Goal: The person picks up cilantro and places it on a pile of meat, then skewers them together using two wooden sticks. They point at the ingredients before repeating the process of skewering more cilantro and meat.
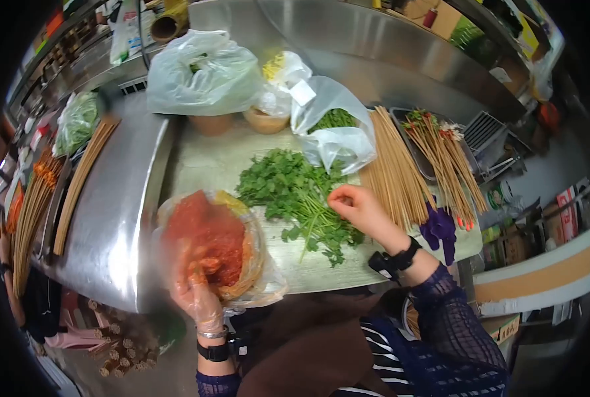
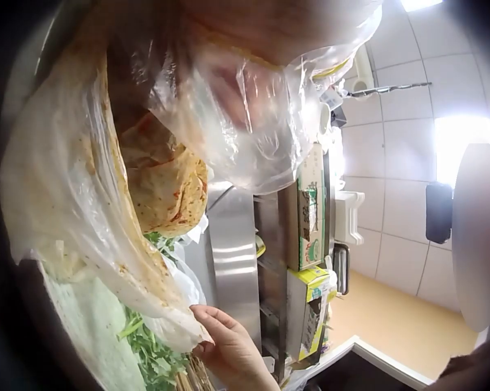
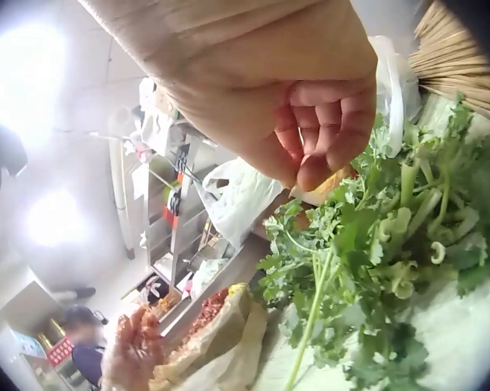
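Observation:
In the head view, my left hand (image 1: 199, 294), in a clear glove smeared red, is over the near left side of a plastic-lined container of red minced mixture (image 1: 232, 255). Its blurred fingers look loosely extended; red bits cling to them in the right wrist view. The left wrist view shows mostly glove and plastic liner (image 2: 90, 212). My bare right hand (image 1: 361, 210) hovers at the right edge of a pile of leafy green herbs (image 1: 278, 182). In the right wrist view, that hand's fingers (image 3: 330, 134) curl toward the thumb, with nothing visible between them.
Wooden skewers (image 1: 391, 172) lie right of the herbs, beside a tray of filled skewers (image 1: 444, 152). Plastic bags (image 1: 202, 73) and a bag of greens (image 1: 335, 126) stand behind. A purple item (image 1: 439, 231) lies at the right; more skewers (image 1: 83, 182) lie left.

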Demonstrator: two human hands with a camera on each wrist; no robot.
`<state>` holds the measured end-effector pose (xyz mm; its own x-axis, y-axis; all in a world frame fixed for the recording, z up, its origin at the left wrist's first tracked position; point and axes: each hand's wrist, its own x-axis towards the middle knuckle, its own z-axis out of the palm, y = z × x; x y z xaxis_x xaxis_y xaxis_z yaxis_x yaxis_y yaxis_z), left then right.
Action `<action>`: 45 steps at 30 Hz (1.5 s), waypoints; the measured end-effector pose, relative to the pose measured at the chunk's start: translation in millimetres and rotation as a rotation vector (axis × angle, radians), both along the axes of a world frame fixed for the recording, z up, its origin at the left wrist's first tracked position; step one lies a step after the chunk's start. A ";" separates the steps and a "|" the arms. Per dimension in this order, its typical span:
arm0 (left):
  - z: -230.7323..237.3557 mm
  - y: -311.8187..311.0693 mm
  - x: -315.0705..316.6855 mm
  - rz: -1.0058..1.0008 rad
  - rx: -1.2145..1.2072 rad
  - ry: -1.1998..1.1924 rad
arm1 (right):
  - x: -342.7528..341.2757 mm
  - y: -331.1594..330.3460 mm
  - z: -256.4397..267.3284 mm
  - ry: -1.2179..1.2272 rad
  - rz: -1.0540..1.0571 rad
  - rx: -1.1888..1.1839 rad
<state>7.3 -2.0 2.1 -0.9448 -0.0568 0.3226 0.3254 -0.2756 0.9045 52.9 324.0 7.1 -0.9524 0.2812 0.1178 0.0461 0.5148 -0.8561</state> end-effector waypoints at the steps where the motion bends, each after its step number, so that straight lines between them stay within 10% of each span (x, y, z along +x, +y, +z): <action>1: -5.5 -2.8 -0.8 -0.009 0.000 0.013 | -0.7 -1.0 1.8 -0.039 -0.002 0.096; 8: -4.6 -4.2 0.2 0.066 -0.201 0.010 | -9.7 -46.0 1.4 -0.302 -0.034 0.652; 21: -6.6 1.1 0.6 0.072 -0.112 0.070 | -0.6 -49.3 -25.0 -0.215 -0.332 0.539; 32: -2.3 1.5 3.1 0.056 -0.161 0.025 | 7.5 -18.8 -8.3 0.123 -0.148 -0.682; 41: -6.2 0.9 0.5 0.091 -0.226 0.041 | 4.4 -8.9 36.8 0.230 0.007 -0.945; 45: -4.7 1.6 3.0 0.092 -0.235 0.023 | -14.8 2.3 9.6 0.167 -0.058 -0.707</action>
<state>10.3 -0.5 -2.6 -0.9314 -0.0634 0.3583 0.3605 -0.0267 0.9324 38.2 326.3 16.7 -0.9188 0.3934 0.0316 -0.1035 -0.1630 -0.9812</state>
